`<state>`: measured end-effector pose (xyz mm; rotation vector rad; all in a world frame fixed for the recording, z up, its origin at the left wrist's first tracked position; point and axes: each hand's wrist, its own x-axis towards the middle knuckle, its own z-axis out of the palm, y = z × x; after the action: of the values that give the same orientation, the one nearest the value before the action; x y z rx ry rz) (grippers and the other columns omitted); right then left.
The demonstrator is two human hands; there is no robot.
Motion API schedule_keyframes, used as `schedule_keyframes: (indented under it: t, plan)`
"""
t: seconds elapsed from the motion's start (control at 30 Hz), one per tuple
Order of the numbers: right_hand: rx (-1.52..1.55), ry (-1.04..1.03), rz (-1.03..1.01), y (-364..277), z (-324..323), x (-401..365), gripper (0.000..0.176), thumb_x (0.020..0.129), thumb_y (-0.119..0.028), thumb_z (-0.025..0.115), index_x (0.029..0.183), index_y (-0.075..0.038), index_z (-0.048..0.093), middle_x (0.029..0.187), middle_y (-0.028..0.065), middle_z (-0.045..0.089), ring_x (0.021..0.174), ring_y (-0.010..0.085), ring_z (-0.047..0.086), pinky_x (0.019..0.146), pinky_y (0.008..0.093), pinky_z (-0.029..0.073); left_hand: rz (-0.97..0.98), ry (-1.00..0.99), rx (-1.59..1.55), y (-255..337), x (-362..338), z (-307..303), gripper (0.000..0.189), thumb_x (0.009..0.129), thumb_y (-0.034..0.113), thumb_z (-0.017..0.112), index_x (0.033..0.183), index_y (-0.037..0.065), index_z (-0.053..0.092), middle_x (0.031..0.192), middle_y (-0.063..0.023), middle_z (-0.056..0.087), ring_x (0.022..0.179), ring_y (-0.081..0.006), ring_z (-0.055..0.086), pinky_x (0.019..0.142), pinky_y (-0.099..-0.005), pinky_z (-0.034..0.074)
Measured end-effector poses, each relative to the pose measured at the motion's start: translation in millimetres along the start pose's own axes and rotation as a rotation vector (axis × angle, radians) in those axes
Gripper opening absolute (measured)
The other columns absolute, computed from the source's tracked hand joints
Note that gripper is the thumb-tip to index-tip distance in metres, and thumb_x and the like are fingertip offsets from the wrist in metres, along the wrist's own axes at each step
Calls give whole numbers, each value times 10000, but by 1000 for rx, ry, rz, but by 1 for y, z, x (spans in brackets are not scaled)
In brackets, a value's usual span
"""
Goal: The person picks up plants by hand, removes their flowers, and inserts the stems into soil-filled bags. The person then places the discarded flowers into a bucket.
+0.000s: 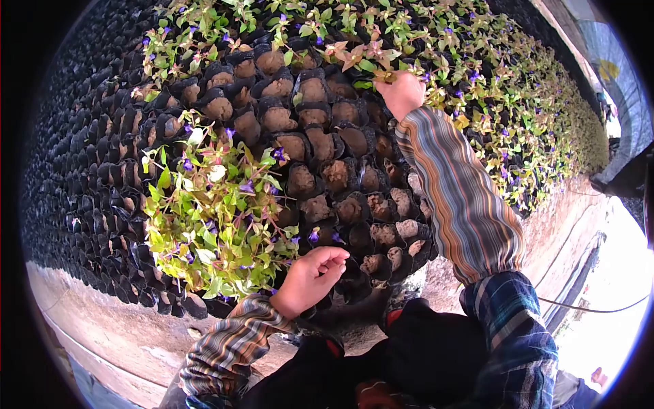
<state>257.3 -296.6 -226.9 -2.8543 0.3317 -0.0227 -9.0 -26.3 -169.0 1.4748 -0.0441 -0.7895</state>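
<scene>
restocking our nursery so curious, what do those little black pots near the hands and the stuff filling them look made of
The black pots look like thin, soft plastic film bags, faintly glossy: their rims crumple and fold rather than holding a stiff shape. The filling looks like dry brown soil, matte and clumpy, with cracked lumps on top.

Soil-filled black bags (320,146), packed in rows on the ground (122,334). Purple-flowered seedlings (211,218), one clump at the near edge. Left hand (310,276) just beside it, fingers half-curled. Right hand (402,92), far side, pinching a seedling (383,75).
</scene>
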Motion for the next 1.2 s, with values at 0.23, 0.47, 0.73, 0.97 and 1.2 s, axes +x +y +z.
schedule_keyframes:
  t: [0.23,0.47,0.73,0.97,1.2]
  plan:
    - [-82,-92,35,-9,-1,1,332,782,-393,698,993,-140,736,924,110,710,967,299,628,935,440,327,11,-19,20,-1,1,0,212,892,24,639,1103,9,630,977,-52,666,881,-87,621,783,-239,506]
    - [111,233,-17,-9,-15,-35,576,675,-149,760,1216,-185,565,1284,144,467,1194,363,411,1007,476,326,229,40,230,28,-7,-12,225,847,32,669,1071,39,643,1003,-85,640,884,-191,631,779,-304,512]
    - [246,-96,-1074,-139,-21,-124,275,767,-190,742,1028,-145,668,1059,7,617,1181,252,497,1074,475,246,453,302,1107,49,-8,-46,338,749,116,701,1076,61,638,1156,-112,568,1224,-340,447,1064,-571,279]
    - [396,-364,-668,-99,-42,-98,119,779,-211,737,827,-112,692,770,-23,644,824,150,604,1013,419,288,285,388,1328,39,-25,-73,369,747,166,702,1094,59,637,1172,-108,572,1284,-339,394,1104,-645,151]
    - [688,-313,-174,-31,-48,-47,106,844,-108,717,897,-23,684,784,4,689,638,58,594,548,235,460,296,359,1317,40,-21,-70,367,746,186,715,1084,66,635,1146,-106,583,1256,-346,415,1104,-650,150]
